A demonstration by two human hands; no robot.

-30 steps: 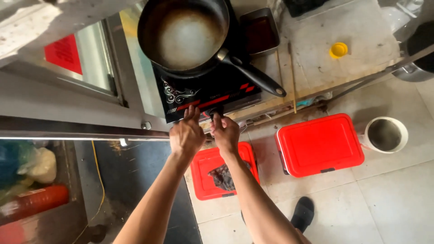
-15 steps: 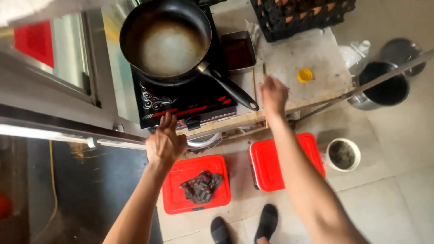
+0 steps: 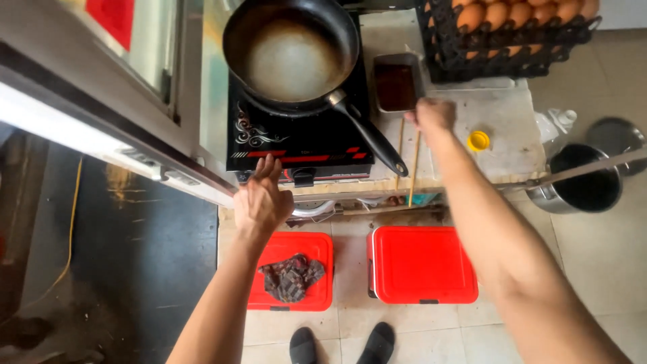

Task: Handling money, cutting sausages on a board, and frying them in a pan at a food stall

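Observation:
A black frying pan (image 3: 290, 54) sits on a black induction cooker (image 3: 296, 138), its handle pointing toward me. My left hand (image 3: 261, 199) hovers at the cooker's front edge with the fingers apart, holding nothing. My right hand (image 3: 433, 114) is closed around the top of a pair of long wooden chopsticks (image 3: 408, 162) that lie on the white counter (image 3: 512, 141) beside the pan handle. A small metal tray of dark sauce (image 3: 396, 84) stands just behind that hand.
A black crate of eggs (image 3: 512, 30) is at the back right. A yellow cap (image 3: 478, 140) lies on the counter. Two red-lidded boxes (image 3: 421, 263) stand on the tiled floor, one with a dark cloth (image 3: 290, 278). A metal pot (image 3: 579, 178) is at right.
My right hand left the cooker's front, reached right across the counter and closed on the chopsticks. My left hand stayed at the cooker's front edge. The view shifted to show the egg crate.

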